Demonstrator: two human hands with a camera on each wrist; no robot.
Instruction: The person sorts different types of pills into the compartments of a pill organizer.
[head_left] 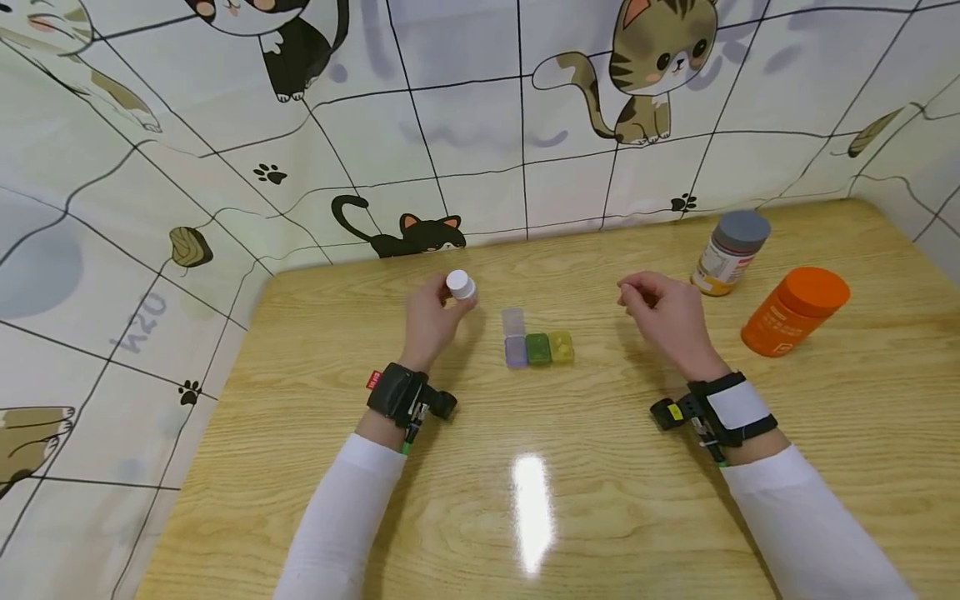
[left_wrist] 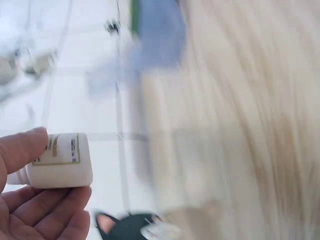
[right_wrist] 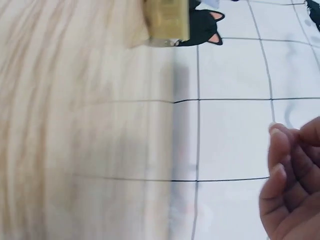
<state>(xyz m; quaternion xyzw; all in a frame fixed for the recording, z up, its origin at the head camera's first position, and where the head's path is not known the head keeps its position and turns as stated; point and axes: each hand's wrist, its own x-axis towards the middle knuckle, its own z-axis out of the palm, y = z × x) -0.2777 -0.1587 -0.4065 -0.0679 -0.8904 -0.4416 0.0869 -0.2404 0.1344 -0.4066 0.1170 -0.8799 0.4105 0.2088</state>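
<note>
My left hand (head_left: 429,325) grips a small white bottle (head_left: 461,286) with a white cap, left of the pill organizer. In the left wrist view the bottle (left_wrist: 62,167) shows a gold-edged label between thumb and fingers. On the table sits the pill organizer (head_left: 538,349) with purple, green and yellow compartments; the purple lid (head_left: 513,322) stands open, folded back. Over to its right, my right hand (head_left: 667,321) is raised with fingers loosely bent. Nothing shows between those fingers (right_wrist: 279,150) in the right wrist view, where the yellow compartment (right_wrist: 169,20) appears at the top.
Right of my right hand, a grey-capped bottle (head_left: 729,254) stands near the back edge, and an orange jar (head_left: 795,311) stands closer. A cat-printed sheet (head_left: 480,125) hangs behind the wooden table (head_left: 600,500).
</note>
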